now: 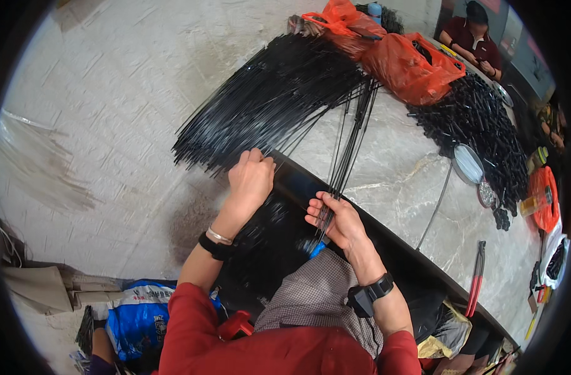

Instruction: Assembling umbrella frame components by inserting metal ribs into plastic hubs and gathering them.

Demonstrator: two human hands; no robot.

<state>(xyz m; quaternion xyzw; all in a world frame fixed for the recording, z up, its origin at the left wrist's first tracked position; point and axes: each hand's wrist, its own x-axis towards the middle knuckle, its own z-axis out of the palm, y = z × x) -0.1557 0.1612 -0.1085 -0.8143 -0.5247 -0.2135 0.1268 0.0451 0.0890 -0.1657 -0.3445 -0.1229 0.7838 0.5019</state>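
Note:
A big fan of thin black rods point(273, 94) lies over the edge of a pale marble table point(398, 169), its ends hanging past the dark table edge. My left hand point(251, 178) is closed on the near ends of that bundle. My right hand point(335, 219) grips a small separate bunch of black rods point(351, 144) that runs up across the table. Both forearms wear red sleeves; the left wrist has a bracelet and black band, the right a black watch.
Two orange plastic bags point(410, 65) sit at the table's far end. A heap of short black tubes point(479, 125), a round lid point(468, 164) and red-handled pliers point(476, 278) lie to the right. A person sits at the far side. A blue sack point(135, 315) lies on the floor.

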